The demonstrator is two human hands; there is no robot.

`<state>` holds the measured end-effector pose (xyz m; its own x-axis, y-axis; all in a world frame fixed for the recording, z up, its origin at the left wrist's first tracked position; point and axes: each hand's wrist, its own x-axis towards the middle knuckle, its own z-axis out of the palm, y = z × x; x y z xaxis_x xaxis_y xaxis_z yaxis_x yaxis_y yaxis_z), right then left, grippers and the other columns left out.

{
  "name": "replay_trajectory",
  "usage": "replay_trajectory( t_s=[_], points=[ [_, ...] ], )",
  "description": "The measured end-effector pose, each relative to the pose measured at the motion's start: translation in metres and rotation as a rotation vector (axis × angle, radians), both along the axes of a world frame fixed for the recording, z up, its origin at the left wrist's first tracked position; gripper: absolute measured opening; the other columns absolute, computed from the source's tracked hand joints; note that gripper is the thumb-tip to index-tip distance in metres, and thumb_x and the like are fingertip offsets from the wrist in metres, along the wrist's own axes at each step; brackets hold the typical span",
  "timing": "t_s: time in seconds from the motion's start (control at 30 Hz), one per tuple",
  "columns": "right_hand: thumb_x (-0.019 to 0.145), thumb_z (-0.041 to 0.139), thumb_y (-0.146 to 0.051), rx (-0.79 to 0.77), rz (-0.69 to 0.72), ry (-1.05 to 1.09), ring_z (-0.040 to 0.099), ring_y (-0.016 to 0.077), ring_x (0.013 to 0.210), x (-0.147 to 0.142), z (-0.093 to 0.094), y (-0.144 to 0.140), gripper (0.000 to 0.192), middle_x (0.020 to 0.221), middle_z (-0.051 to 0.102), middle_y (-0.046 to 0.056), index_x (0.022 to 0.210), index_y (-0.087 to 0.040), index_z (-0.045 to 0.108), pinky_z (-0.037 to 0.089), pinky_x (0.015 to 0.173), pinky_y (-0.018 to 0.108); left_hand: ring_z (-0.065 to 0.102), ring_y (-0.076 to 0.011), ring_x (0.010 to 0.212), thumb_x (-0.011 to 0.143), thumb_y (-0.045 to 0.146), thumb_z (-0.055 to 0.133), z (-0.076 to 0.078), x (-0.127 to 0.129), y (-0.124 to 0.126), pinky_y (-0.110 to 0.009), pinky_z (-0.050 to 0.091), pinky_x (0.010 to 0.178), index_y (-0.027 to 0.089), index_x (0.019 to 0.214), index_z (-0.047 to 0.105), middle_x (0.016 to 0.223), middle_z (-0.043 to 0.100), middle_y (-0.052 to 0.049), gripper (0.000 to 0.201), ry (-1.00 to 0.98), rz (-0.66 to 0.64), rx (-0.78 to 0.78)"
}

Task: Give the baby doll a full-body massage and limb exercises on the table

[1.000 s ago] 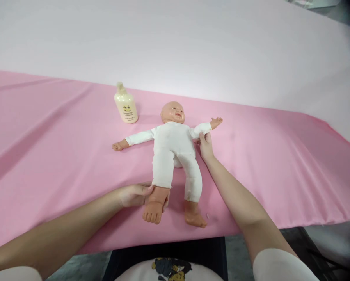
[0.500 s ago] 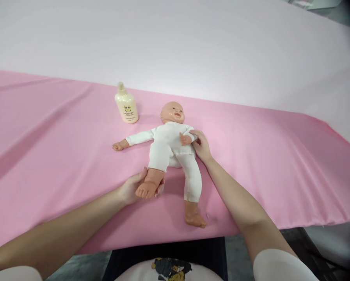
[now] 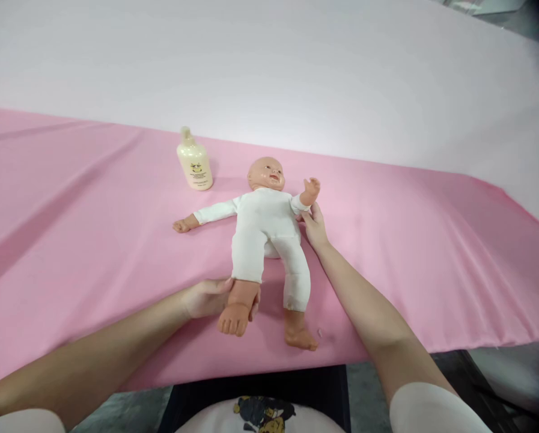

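Observation:
A baby doll (image 3: 269, 213) with a white cloth body lies on its back on the pink cloth, head away from me. My left hand (image 3: 210, 297) is closed round the doll's lower leg (image 3: 243, 293) on the left, just above the foot; some of its fingers are hidden behind the leg. At the doll's other side, my right hand (image 3: 314, 227) grips the arm near the white cuff (image 3: 298, 204), with the doll's small hand (image 3: 311, 191) pointing up. The doll's other arm (image 3: 215, 211) stretches out flat to the left.
A cream pump bottle (image 3: 196, 167) with a printed label stands left of the doll's head. Pink cloth (image 3: 93, 240) covers the near part of the table, white cloth (image 3: 251, 72) the far part. A tiny pale scrap (image 3: 320, 332) lies by the doll's right-hand foot.
The doll's left-side leg has come down toward me and straightened, with my left hand on it. The arm at my right hand has swung from across the belly outward and up.

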<state>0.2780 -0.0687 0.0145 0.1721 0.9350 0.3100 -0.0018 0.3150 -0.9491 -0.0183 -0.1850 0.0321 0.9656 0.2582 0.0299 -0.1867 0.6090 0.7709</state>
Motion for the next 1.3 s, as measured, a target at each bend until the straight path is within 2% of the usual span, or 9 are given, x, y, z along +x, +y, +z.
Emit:
replay_trajectory(
  t_s=[0.2, 0.37, 0.5, 0.6, 0.67, 0.8, 0.93, 1.1, 1.3],
  points=[
    [0.082, 0.064, -0.054, -0.067, -0.050, 0.125, 0.058, 0.0126, 0.064, 0.004, -0.008, 0.009, 0.036, 0.082, 0.061, -0.002, 0.101, -0.025, 0.053, 0.051, 0.063, 0.028, 0.066, -0.0268, 0.085, 0.080, 0.056, 0.065, 0.011, -0.001, -0.003, -0.037, 0.050, 0.077, 0.011, 0.114, 0.062, 0.094, 0.070, -0.013, 0.057, 0.098, -0.187, 0.053],
    [0.082, 0.063, -0.059, -0.084, -0.064, 0.146, 0.059, 0.0134, 0.064, 0.006, -0.012, 0.013, 0.042, 0.081, 0.062, -0.002, 0.104, -0.025, 0.053, 0.052, 0.064, 0.029, 0.067, -0.0270, 0.087, 0.078, 0.056, 0.066, 0.013, -0.001, -0.003, -0.037, 0.051, 0.078, 0.012, 0.113, 0.063, 0.097, 0.071, -0.014, 0.057, 0.103, -0.182, 0.065],
    [0.085, 0.061, -0.053, -0.032, -0.038, 0.067, 0.058, 0.0119, 0.066, 0.004, -0.008, 0.008, 0.035, 0.095, 0.064, 0.000, 0.106, -0.025, 0.054, 0.053, 0.067, 0.028, 0.065, -0.0238, 0.083, 0.081, 0.057, 0.063, 0.008, 0.000, -0.002, -0.034, 0.051, 0.074, 0.012, 0.115, 0.061, 0.098, 0.070, -0.013, 0.057, 0.073, -0.129, 0.067],
    [0.087, 0.060, -0.046, 0.013, -0.001, -0.035, 0.058, 0.0133, 0.070, 0.003, -0.006, 0.004, 0.029, 0.091, 0.065, 0.000, 0.106, -0.025, 0.056, 0.054, 0.072, 0.029, 0.063, -0.0211, 0.080, 0.084, 0.060, 0.059, 0.004, 0.000, -0.001, -0.031, 0.049, 0.071, 0.010, 0.113, 0.062, 0.096, 0.068, -0.012, 0.058, 0.026, -0.060, 0.044],
    [0.088, 0.060, -0.041, 0.058, 0.017, -0.125, 0.060, 0.0157, 0.077, 0.003, -0.005, 0.002, 0.027, 0.089, 0.066, 0.001, 0.109, -0.025, 0.057, 0.054, 0.078, 0.032, 0.062, -0.0198, 0.081, 0.085, 0.062, 0.056, 0.002, 0.000, -0.001, -0.030, 0.047, 0.073, 0.010, 0.110, 0.062, 0.094, 0.066, -0.011, 0.058, 0.002, -0.017, 0.019],
    [0.087, 0.058, -0.028, 0.274, 0.025, -0.309, 0.059, 0.0213, 0.111, 0.004, -0.004, 0.002, 0.026, 0.115, 0.064, 0.006, 0.112, -0.026, 0.062, 0.047, 0.104, 0.041, 0.059, -0.0203, 0.080, 0.082, 0.069, 0.056, 0.000, 0.000, 0.000, -0.032, 0.045, 0.074, 0.012, 0.107, 0.061, 0.087, 0.063, -0.008, 0.062, 0.013, 0.028, 0.000],
    [0.085, 0.053, -0.018, 0.369, 0.042, -0.379, 0.055, 0.0218, 0.120, 0.005, -0.002, 0.002, 0.031, 0.121, 0.062, 0.007, 0.112, -0.027, 0.063, 0.042, 0.109, 0.043, 0.058, -0.0201, 0.078, 0.080, 0.071, 0.057, 0.003, 0.002, -0.001, -0.032, 0.043, 0.073, 0.012, 0.105, 0.060, 0.085, 0.063, -0.007, 0.064, 0.027, 0.047, -0.003],
    [0.084, 0.058, -0.025, 0.250, 0.040, -0.289, 0.057, 0.0218, 0.114, 0.003, -0.002, 0.002, 0.028, 0.119, 0.063, 0.006, 0.112, -0.026, 0.062, 0.045, 0.102, 0.041, 0.059, -0.0188, 0.078, 0.083, 0.067, 0.056, 0.004, 0.002, -0.001, -0.030, 0.044, 0.072, 0.011, 0.108, 0.062, 0.088, 0.065, -0.008, 0.062, -0.001, 0.037, 0.012],
    [0.082, 0.063, -0.039, -0.048, 0.025, 0.009, 0.056, 0.0145, 0.071, 0.002, -0.003, 0.004, 0.028, 0.087, 0.064, -0.001, 0.105, -0.025, 0.056, 0.051, 0.071, 0.030, 0.060, -0.0194, 0.075, 0.086, 0.066, 0.053, 0.003, 0.000, -0.001, -0.030, 0.045, 0.068, 0.011, 0.109, 0.061, 0.091, 0.067, -0.010, 0.061, 0.020, -0.053, 0.056]
  ],
)
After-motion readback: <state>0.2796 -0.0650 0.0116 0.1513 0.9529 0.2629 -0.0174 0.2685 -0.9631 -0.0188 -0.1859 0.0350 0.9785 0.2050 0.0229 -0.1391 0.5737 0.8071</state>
